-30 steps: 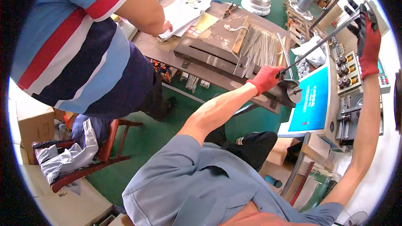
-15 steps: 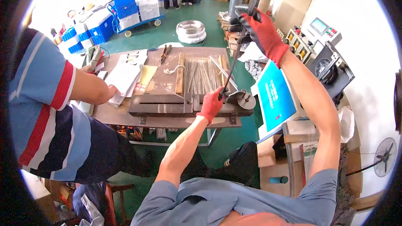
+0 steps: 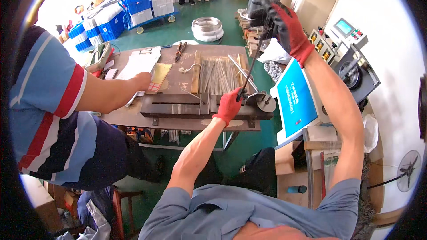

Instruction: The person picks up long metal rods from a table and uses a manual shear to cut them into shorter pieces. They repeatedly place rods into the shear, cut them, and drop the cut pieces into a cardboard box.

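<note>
Evidently, one dark rod (image 3: 254, 62), held aslant.
I find the left hand (image 3: 230, 106) clenched round its lower end; right hand (image 3: 287, 29), above, blurred: closure untellable. I advise steady alignment.

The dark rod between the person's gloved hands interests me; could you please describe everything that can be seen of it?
The dark rod looks long, slim and straight, apparently metal. It slants up and to the right, across the view of the right end of the table. The gloved left hand grips its lower part, hiding the lower end. The gloved right hand is at its upper part, where blur obscures the grip.
</note>
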A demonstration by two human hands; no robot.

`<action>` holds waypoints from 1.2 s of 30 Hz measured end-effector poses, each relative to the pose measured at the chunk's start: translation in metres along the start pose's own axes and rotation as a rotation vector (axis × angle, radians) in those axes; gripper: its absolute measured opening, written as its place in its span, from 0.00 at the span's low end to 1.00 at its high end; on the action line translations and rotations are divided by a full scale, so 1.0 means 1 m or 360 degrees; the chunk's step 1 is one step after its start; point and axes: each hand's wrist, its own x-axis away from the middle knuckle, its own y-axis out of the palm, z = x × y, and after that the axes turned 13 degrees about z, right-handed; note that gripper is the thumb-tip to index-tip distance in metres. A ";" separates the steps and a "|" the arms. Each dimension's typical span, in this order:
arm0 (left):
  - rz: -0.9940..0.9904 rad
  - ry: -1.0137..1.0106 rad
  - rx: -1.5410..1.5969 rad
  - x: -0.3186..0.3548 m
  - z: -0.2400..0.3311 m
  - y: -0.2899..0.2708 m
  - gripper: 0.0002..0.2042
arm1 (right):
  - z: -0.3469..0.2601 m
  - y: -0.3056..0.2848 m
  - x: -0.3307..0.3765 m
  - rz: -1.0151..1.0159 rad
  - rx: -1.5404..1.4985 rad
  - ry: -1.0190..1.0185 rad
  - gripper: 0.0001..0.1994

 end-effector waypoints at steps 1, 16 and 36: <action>-0.0013 -0.0017 0.0011 0.000 0.001 -0.001 0.17 | 0.001 -0.002 -0.002 -0.0062 -0.0104 0.0005 0.24; 0.0012 -0.0048 -0.0029 -0.002 0.011 -0.006 0.18 | 0.007 -0.012 -0.009 -0.0176 0.0301 -0.0185 0.25; -0.0048 -0.0018 0.0043 -0.005 0.003 -0.007 0.18 | -0.010 -0.025 -0.031 -0.0118 0.0854 -0.0286 0.12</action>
